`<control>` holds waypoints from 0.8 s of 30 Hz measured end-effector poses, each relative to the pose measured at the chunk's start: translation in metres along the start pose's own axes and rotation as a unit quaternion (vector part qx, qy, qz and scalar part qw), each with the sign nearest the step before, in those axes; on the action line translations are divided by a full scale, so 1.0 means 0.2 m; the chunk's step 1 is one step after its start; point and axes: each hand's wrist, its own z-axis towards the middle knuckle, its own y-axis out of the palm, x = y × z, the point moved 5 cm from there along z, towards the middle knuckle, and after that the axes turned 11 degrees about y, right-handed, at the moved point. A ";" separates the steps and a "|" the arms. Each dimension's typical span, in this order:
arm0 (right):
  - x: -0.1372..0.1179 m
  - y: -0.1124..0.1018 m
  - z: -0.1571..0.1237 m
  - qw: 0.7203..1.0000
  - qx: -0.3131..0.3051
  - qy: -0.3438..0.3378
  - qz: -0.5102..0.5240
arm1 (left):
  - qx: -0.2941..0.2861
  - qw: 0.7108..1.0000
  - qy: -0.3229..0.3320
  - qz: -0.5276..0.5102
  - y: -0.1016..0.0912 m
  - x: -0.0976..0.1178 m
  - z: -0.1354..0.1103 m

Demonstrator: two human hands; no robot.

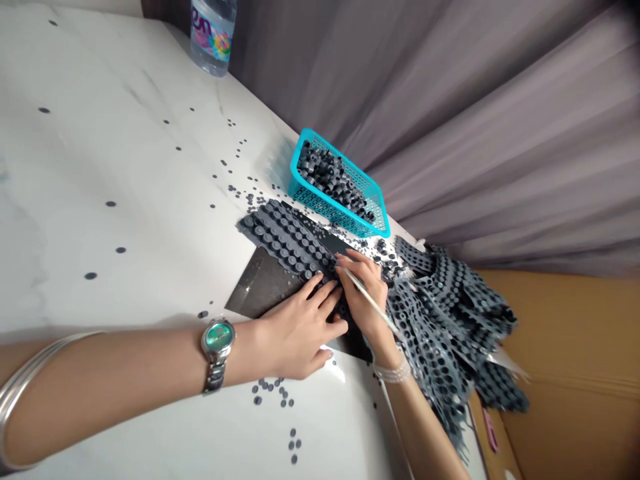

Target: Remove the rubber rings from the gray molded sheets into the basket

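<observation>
A dark grey rubber sheet with rows of round raised knobs [285,233] lies on a black board [257,283]. My left hand [303,330] is spread palm down, its fingertips on the near edge of the sheet. My right hand [363,287] is closed around a slim white pen-like tool [370,299], held slanted. Its tip meets the sheet near my right fingertips, partly hidden by them. A thin white line, perhaps a cord, runs down along my right forearm.
A turquoise basket [341,212] of small dark ring-like pieces stands behind the sheet. Punched sheets [440,320] are heaped at right, beside a cardboard box [575,340]. Small dark discs [270,385] are scattered over the white table [150,280]. A water bottle [213,40] stands far back.
</observation>
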 end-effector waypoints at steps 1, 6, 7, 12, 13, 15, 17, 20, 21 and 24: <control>0.00 0.01 0.01 1.000 -0.004 -0.005 -0.001 | -0.001 1.000 0.000 0.001 0.00 0.00 0.00; 0.00 0.03 0.01 0.999 -0.018 -0.042 -0.012 | -0.003 1.000 0.000 0.006 -0.01 0.00 0.01; 0.00 0.03 0.01 0.999 -0.019 -0.046 -0.015 | -0.002 1.000 -0.001 0.007 -0.01 0.00 0.01; 0.02 0.04 0.01 0.998 -0.017 -0.049 -0.031 | 0.004 1.000 -0.004 0.006 -0.01 0.00 0.01; 0.02 0.04 0.01 0.998 -0.020 -0.053 -0.035 | 0.002 1.000 -0.003 0.005 -0.01 0.00 0.01; 0.01 0.04 0.02 0.996 -0.028 -0.068 -0.046 | -0.004 1.000 -0.001 0.006 -0.01 0.00 0.01; 0.01 0.05 0.02 0.993 -0.040 -0.092 -0.058 | -0.007 1.000 0.000 0.007 -0.01 0.00 0.01; 0.00 0.05 0.04 0.990 -0.041 -0.111 -0.077 | -0.009 1.000 -0.001 0.003 -0.02 0.00 0.00; 0.01 0.05 0.06 0.991 -0.029 -0.102 -0.083 | -0.008 1.000 -0.001 0.000 -0.02 0.00 0.00; 0.06 0.04 0.11 0.995 0.039 -0.027 -0.086 | -0.011 1.000 -0.001 -0.004 -0.01 0.00 0.00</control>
